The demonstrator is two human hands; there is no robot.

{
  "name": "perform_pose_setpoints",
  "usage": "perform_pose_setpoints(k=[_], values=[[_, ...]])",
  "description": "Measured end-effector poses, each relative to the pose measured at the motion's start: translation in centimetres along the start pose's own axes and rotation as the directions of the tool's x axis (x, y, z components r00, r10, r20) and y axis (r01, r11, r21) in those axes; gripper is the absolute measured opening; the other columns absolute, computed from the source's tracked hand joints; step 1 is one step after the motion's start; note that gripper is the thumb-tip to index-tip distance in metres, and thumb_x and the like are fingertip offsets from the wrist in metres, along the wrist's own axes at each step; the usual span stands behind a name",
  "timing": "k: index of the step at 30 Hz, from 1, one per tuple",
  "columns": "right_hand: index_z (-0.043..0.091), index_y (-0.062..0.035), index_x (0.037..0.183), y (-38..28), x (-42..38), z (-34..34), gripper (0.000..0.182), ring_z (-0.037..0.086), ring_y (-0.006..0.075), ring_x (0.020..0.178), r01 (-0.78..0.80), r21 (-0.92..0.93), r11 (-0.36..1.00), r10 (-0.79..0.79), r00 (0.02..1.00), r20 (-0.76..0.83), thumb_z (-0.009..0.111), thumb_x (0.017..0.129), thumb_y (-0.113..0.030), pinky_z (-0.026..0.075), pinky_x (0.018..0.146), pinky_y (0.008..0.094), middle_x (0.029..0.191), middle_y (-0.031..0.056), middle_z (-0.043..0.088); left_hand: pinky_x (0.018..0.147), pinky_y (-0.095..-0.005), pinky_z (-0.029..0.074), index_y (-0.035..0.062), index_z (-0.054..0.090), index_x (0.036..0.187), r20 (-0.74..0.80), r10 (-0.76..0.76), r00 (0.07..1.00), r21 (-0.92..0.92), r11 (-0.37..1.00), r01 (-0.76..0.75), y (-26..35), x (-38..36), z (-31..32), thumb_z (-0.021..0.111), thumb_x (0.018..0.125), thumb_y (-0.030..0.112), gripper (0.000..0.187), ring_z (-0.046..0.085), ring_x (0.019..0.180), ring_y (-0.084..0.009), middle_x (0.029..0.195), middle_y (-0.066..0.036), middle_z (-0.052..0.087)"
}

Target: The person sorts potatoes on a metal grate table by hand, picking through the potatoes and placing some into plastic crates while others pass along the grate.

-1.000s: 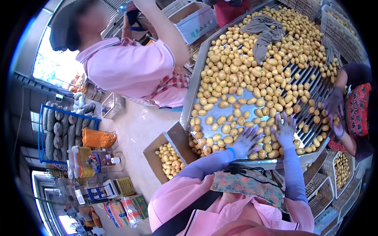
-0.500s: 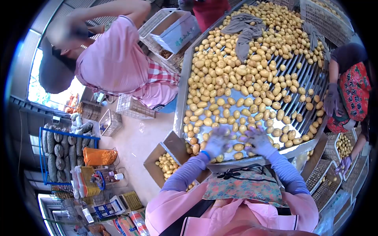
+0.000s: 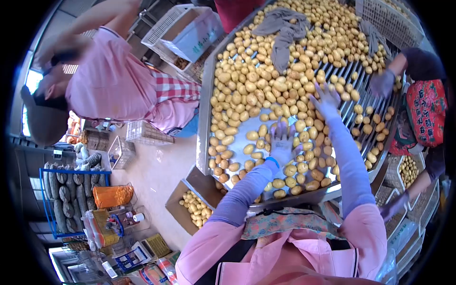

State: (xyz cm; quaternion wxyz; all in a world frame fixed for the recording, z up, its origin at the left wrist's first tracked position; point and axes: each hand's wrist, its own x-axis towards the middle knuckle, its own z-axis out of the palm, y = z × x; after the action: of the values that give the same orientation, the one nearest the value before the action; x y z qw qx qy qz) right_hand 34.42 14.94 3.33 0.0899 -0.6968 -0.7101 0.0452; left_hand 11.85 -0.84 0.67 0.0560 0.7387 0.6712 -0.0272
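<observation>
Gloved left hand (image 3: 282,146) and, farther off to the right, right hand (image 3: 327,104) among potatoes (image 3: 250,87) on a desk (image 3: 203,123); both hands' fingers spread, gripping nothing.

I wear the only camera on my head, looking forward and down past my chest (image 3: 285,251). My left hand (image 3: 282,144) and right hand (image 3: 327,103) lie near, around mid-frame; the wide, round view reaches over the surface (image 3: 205,109) and takes in the floor (image 3: 161,159) at the left.
</observation>
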Motion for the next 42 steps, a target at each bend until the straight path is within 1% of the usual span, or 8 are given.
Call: perform_pose_setpoints(k=[3, 6, 8, 12, 28, 32, 34, 42], values=[[0.042, -0.0386, 0.150, -3.9, 3.3, 1.2, 0.072, 0.030, 0.0460, 0.144, 0.063, 0.083, 0.995, -0.064, 0.998, 0.017, 0.057, 0.086, -0.067, 0.014, 0.120, 0.0544, 0.159, 0.0119, 0.036, 0.119, -0.0624, 0.011, 0.0139, 0.041, 0.150, -0.248, 0.411, 0.877, -0.262, 0.843, -0.469, -2.1, -2.5, -0.4, 0.058, 0.087, 0.053, 0.075, 0.029, 0.146, -0.0383, 0.158, -0.021, 0.031], [0.042, -0.0409, 0.149, -6.9, 5.3, -0.1, 0.071, 0.030, 0.0462, 0.144, 0.084, 0.041, 0.996, -0.089, 0.987, 0.131, 0.058, 0.085, -0.067, 0.016, 0.119, 0.0589, 0.160, 0.0091, 0.036, 0.118, -0.0555, 0.019, 0.0122, 0.053, 0.139, -0.043, 0.342, 0.939, -0.163, 0.925, -0.344, -8.9, -1.6, -0.1, 0.063, 0.085, 0.043, 0.063, 0.036, 0.141, -0.0340, 0.145, -0.014, 0.046], [0.052, -0.0385, 0.143, -9.6, 5.5, -1.5, 0.065, 0.029, 0.0457, 0.145, 0.056, 0.043, 0.998, -0.064, 0.973, 0.221, 0.056, 0.086, -0.069, 0.016, 0.119, 0.0606, 0.159, 0.0085, 0.036, 0.118, -0.0614, 0.013, 0.0091, 0.040, 0.151, -0.344, 0.143, 0.928, 0.004, 0.989, -0.151, -13.0, -0.5, -0.9, 0.059, 0.089, 0.042, 0.073, 0.027, 0.147, -0.0405, 0.154, -0.018, 0.038], [0.059, -0.0353, 0.138, -10.6, 3.9, 0.1, 0.064, 0.031, 0.0419, 0.144, 0.243, 0.100, 0.965, -0.260, 0.937, 0.232, 0.056, 0.085, -0.070, 0.018, 0.119, 0.0580, 0.157, 0.0085, 0.039, 0.118, -0.0660, 0.008, 0.0014, 0.030, 0.154, -0.266, -0.187, 0.946, -0.104, 0.981, 0.164, -12.7, 3.6, 1.3, 0.046, 0.096, 0.057, 0.082, 0.021, 0.145, -0.0543, 0.160, -0.023, 0.029], [0.055, -0.0299, 0.142, 4.5, -23.3, -1.9, 0.059, 0.030, 0.0392, 0.146, 0.293, 0.120, 0.949, -0.294, 0.956, -0.009, 0.067, 0.087, -0.045, 0.013, 0.121, 0.0557, 0.155, 0.0184, 0.039, 0.114, -0.0534, 0.030, 0.0063, 0.045, 0.147, -0.415, 0.304, 0.858, -0.306, 0.841, -0.446, -3.9, -6.9, 2.8, 0.061, 0.094, 0.029, 0.060, 0.039, 0.141, -0.0369, 0.149, -0.017, 0.047], [0.055, -0.0306, 0.142, 2.0, -27.3, -3.1, 0.061, 0.025, 0.0401, 0.148, 0.236, 0.117, 0.965, -0.243, 0.969, 0.048, 0.068, 0.085, -0.046, 0.010, 0.122, 0.0560, 0.156, 0.0198, 0.035, 0.104, -0.0531, 0.040, 0.0075, 0.055, 0.134, -0.463, 0.353, 0.813, 0.023, 0.922, -0.387, -6.8, 2.4, 0.1, 0.054, 0.096, 0.028, 0.044, 0.051, 0.123, -0.0378, 0.133, -0.017, 0.055], [0.060, -0.0277, 0.137, 0.3, -28.3, -2.8, 0.057, 0.020, 0.0424, 0.149, 0.154, 0.250, 0.956, -0.165, 0.986, 0.023, 0.070, 0.083, -0.044, 0.009, 0.122, 0.0571, 0.156, 0.0173, 0.037, 0.098, -0.0508, 0.046, 0.0138, 0.051, 0.140, -0.235, 0.140, 0.962, 0.062, 0.990, -0.129, -6.6, 5.9, -3.0, 0.054, 0.092, 0.023, 0.049, 0.055, 0.122, -0.0356, 0.138, -0.017, 0.053], [0.061, -0.0221, 0.136, 0.8, -29.3, -2.7, 0.048, 0.028, 0.0392, 0.148, 0.064, 0.406, 0.912, -0.058, 0.998, -0.028, 0.066, 0.090, -0.037, 0.018, 0.122, 0.0519, 0.153, 0.0125, 0.043, 0.096, -0.0478, 0.050, 0.0121, 0.053, 0.135, 0.177, 0.193, 0.965, -0.099, 0.979, -0.178, -8.0, 12.6, -1.9, 0.058, 0.090, 0.027, 0.047, 0.062, 0.115, -0.0381, 0.129, -0.019, 0.060]])
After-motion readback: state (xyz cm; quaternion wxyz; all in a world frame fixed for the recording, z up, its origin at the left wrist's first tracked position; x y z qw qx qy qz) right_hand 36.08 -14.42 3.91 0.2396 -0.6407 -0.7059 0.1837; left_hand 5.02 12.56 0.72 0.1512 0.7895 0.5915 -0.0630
